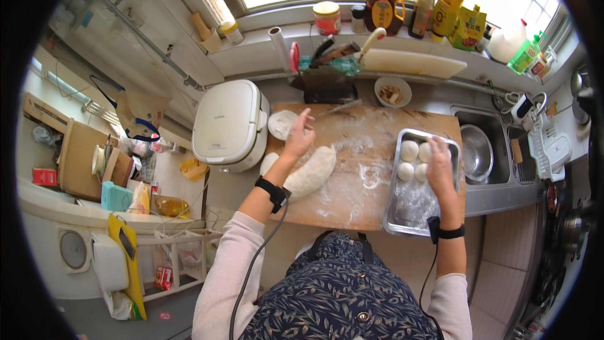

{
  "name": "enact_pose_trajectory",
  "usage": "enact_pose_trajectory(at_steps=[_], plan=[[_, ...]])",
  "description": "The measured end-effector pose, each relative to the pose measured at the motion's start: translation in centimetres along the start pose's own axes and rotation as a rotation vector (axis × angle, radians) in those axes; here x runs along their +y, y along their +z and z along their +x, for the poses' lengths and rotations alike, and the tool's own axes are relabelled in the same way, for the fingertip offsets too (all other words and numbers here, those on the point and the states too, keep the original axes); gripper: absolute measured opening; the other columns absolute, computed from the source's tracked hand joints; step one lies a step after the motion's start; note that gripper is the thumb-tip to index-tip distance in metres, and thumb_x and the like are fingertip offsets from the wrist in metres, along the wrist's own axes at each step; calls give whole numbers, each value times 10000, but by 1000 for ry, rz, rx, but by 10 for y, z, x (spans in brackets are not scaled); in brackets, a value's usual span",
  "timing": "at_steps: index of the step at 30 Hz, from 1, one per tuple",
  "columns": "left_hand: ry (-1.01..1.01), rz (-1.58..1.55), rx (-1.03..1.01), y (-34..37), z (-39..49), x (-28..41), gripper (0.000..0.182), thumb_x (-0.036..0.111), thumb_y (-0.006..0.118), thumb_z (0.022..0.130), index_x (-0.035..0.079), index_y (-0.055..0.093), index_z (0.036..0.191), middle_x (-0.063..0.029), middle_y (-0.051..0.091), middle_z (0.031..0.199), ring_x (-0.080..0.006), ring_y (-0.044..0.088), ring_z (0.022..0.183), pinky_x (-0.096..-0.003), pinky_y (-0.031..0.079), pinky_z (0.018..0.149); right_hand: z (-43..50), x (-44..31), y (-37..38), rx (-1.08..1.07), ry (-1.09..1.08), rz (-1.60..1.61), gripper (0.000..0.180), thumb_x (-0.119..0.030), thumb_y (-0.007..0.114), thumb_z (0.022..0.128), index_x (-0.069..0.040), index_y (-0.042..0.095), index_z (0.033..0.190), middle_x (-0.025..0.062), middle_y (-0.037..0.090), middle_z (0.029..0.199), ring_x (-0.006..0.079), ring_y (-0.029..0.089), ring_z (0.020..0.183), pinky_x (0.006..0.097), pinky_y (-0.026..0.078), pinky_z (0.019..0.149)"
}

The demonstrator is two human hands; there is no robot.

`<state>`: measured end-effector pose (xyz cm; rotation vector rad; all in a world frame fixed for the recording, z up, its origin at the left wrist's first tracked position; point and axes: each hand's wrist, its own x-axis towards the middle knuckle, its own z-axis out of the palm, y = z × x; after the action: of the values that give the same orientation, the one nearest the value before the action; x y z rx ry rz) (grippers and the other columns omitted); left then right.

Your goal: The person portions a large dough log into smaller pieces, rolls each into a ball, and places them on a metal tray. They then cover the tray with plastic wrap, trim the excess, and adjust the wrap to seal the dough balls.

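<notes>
My left hand (300, 137) hovers over the left part of a floured wooden board (358, 127), fingers apart, beside a bowl of flour (282, 124). Below it lies a long roll of dough (314, 173), and a smaller rounded piece of dough (269, 164) is partly hidden by my left forearm. My right hand (440, 160) is over the right side of a floured metal tray (400, 193). Several white dough balls (409, 150) sit in the tray's far end, some partly covered by that hand. Whether its fingers touch a ball cannot be told.
A white rice cooker (229, 123) stands left of the board. Behind it are a knife holder (328, 82) and a bowl of food pieces (393, 92). A sink with a metal bowl (475, 152) lies to the right. Bottles and jars (326, 18) line the window sill.
</notes>
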<state>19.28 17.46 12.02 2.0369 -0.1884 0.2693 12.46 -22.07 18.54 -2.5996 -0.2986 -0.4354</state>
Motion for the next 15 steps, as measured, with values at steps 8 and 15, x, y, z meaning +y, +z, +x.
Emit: enact_pose_trajectory(at_steps=[8,15], plan=[[51,333,397,-81,163,-50,766,301,750,720,1,403,1334,-201,462,1243,-320,497,1077,-405,406,965,84,-135,80,-340,-160,164,604,-59,620,777,-10,418,1345,235,414,1371,407,430,1228,422,378,1040],[-15,533,312,-97,276,-67,944,367,769,685,13,291,1418,-229,438,1367,-371,418,1244,-430,295,1079,92,-155,107,-452,-97,126,523,-127,612,828,-17,456,1315,201,480,1296,370,483,1166,418,427,973]])
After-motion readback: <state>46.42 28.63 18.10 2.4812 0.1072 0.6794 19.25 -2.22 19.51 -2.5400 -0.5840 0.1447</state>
